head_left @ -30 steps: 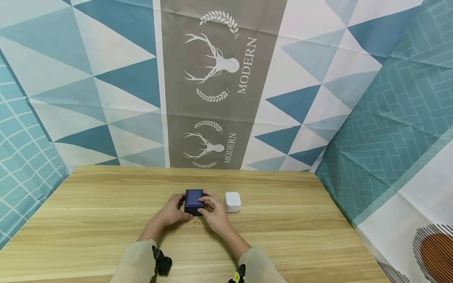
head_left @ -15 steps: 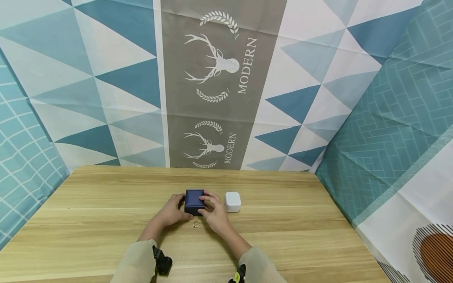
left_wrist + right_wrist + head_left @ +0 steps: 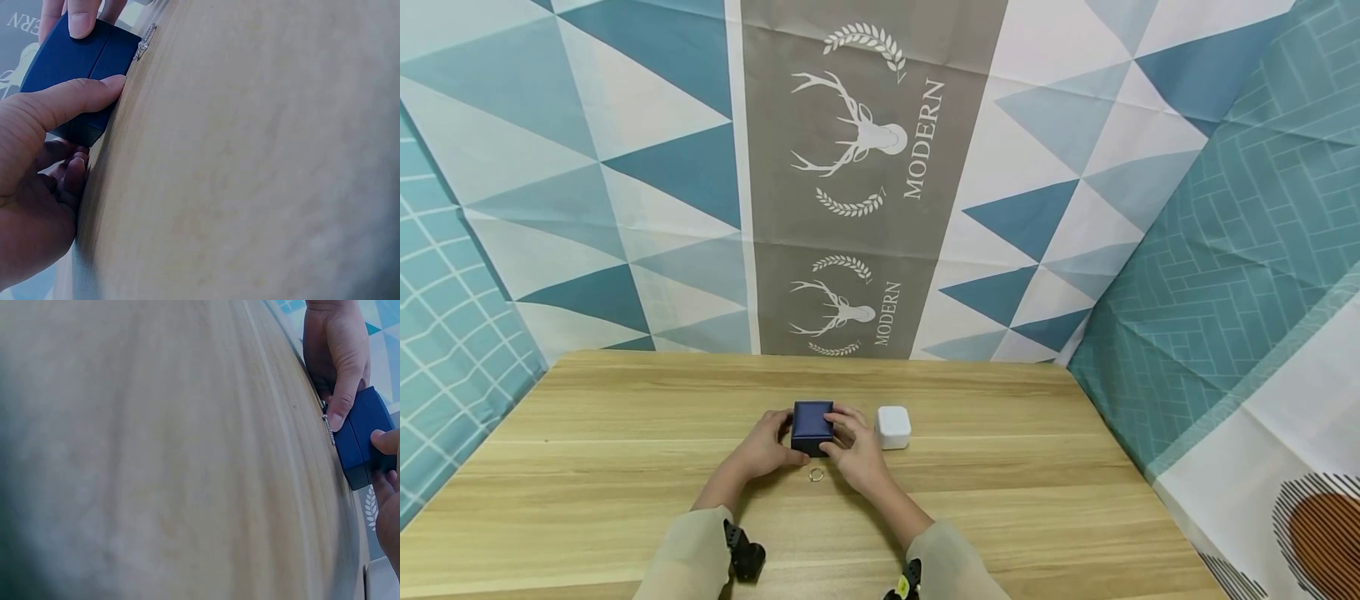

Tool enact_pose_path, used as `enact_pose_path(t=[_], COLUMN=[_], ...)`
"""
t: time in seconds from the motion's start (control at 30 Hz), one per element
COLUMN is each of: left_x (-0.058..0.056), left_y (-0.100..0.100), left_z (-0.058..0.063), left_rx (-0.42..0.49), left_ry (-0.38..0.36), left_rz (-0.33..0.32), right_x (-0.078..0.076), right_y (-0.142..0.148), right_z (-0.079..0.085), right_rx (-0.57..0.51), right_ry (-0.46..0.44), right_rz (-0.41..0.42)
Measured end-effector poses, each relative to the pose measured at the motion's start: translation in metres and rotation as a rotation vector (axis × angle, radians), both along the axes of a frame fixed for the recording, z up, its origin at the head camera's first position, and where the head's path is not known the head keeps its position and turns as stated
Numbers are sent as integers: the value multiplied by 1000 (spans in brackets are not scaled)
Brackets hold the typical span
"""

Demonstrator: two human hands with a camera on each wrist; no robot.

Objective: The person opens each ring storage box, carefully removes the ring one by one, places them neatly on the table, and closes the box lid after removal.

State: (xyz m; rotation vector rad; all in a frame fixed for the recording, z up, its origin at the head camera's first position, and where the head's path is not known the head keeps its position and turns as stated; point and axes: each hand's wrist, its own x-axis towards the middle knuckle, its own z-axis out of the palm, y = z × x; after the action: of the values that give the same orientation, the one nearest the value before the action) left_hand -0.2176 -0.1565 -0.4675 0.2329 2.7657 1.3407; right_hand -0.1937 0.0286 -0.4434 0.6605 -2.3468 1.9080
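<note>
A dark blue ring box [image 3: 812, 419] with its lid closed sits on the wooden table, between both hands. My left hand [image 3: 763, 447] grips its left side; in the left wrist view the thumb [image 3: 81, 100] lies across the front, its tip on the base below the seam. From the right, my right hand [image 3: 859, 454] holds the lid, with the thumb [image 3: 384, 441] on the lid's front face. Just in front of the box lies a small ring [image 3: 816, 475], whose stone-set band [image 3: 145, 42] shows in the left wrist view.
To the right of the right hand stands a small white rounded box [image 3: 893, 427]. The wooden table [image 3: 1000, 500] reaches back to a patterned cloth backdrop [image 3: 842, 167]. More cloth [image 3: 1225, 317] hangs along the right side.
</note>
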Motion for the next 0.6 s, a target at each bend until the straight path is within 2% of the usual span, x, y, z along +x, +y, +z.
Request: enact_pose_path(t=[0.6], left_x=[0], left_y=[0], left_z=[0], left_rx=[12], left_ry=[-2], left_rz=[0], right_x=[0], right_y=[0], right_z=[-2], right_rx=[-10], right_ry=[39], right_rz=[-10])
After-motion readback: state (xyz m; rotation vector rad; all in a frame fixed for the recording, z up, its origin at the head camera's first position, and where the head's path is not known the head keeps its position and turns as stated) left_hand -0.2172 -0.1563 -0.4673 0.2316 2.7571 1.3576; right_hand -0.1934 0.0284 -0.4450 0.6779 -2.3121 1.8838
